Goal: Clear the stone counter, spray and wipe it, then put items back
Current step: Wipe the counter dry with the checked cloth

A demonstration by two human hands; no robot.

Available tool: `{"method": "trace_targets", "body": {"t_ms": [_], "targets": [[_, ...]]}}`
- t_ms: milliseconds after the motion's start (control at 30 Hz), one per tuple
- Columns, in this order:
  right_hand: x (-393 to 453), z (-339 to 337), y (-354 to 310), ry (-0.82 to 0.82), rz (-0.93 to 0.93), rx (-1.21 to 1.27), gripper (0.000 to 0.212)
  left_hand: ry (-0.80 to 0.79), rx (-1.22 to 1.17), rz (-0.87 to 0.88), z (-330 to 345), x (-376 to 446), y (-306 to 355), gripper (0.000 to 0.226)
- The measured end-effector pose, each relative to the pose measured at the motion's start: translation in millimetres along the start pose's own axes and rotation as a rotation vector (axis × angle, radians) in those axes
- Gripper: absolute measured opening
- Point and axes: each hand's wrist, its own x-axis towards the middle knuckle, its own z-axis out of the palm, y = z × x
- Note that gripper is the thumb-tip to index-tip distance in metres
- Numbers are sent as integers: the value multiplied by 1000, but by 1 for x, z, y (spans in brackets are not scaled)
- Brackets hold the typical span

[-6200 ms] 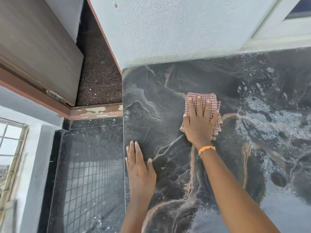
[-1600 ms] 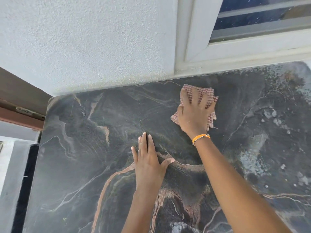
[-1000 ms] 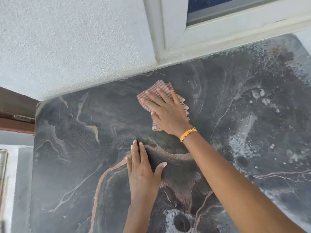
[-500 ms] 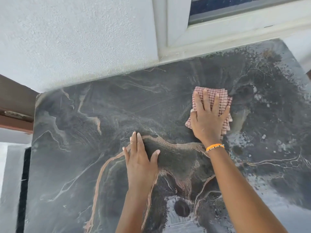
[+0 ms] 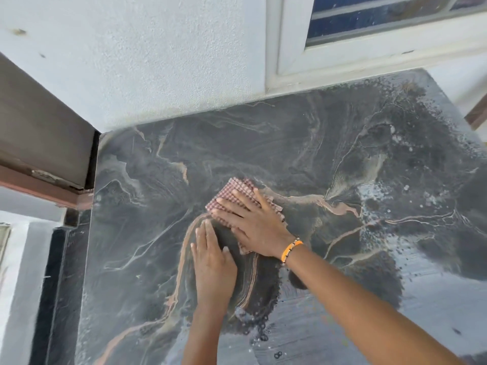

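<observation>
The dark veined stone counter (image 5: pixel 147 233) fills most of the view, with wet droplets and foam patches on its right and near parts. A red-and-white checked cloth (image 5: pixel 238 189) lies folded near the counter's middle. My right hand (image 5: pixel 253 225), with an orange bracelet at the wrist, presses flat on the cloth, fingers spread and pointing left. My left hand (image 5: pixel 213 262) rests flat on the bare stone just below and left of the cloth, its fingertips almost touching my right hand. No other items stand on the counter.
A white textured wall (image 5: pixel 158 61) runs along the counter's far edge, with a white window frame (image 5: pixel 290 61) at upper right. A brown door (image 5: pixel 39 133) stands to the left. Dark floor (image 5: pixel 60 285) lies below the counter's left edge.
My right hand has swept the cloth leftward and toward me, from the right-centre to the counter's middle. My left hand stays flat on the stone. The view has widened.
</observation>
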Motion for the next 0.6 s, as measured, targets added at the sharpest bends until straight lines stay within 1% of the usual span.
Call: {"method": "trace_targets", "body": {"t_ms": [100,167,233,300,367,433,500,533,600], "targets": [[-36,-10,59,39,241,0,56,-126,5,110,14,-12,6,68],[-62,-16,99,53,441,-15,56,-222,33,170,25,-19,12,73],[-88,-20,130,76,649,24,55,-293,64,193,32,-24,17,77],[-111,-22,146,104,831,79,54,-319,105,191,35,-26,20,80],[-124,-20,143,124,965,100,54,-323,138,179,35,-25,23,80],[-124,-15,125,143,1052,130,54,-318,134,162,34,-25,26,76],[-114,-11,99,152,1067,154,55,-312,108,151,31,-25,28,66],[-106,-9,85,148,1037,148,56,-311,85,144,30,-24,29,61],[-86,-6,57,135,915,126,57,-306,17,112,26,-21,30,56]]}}
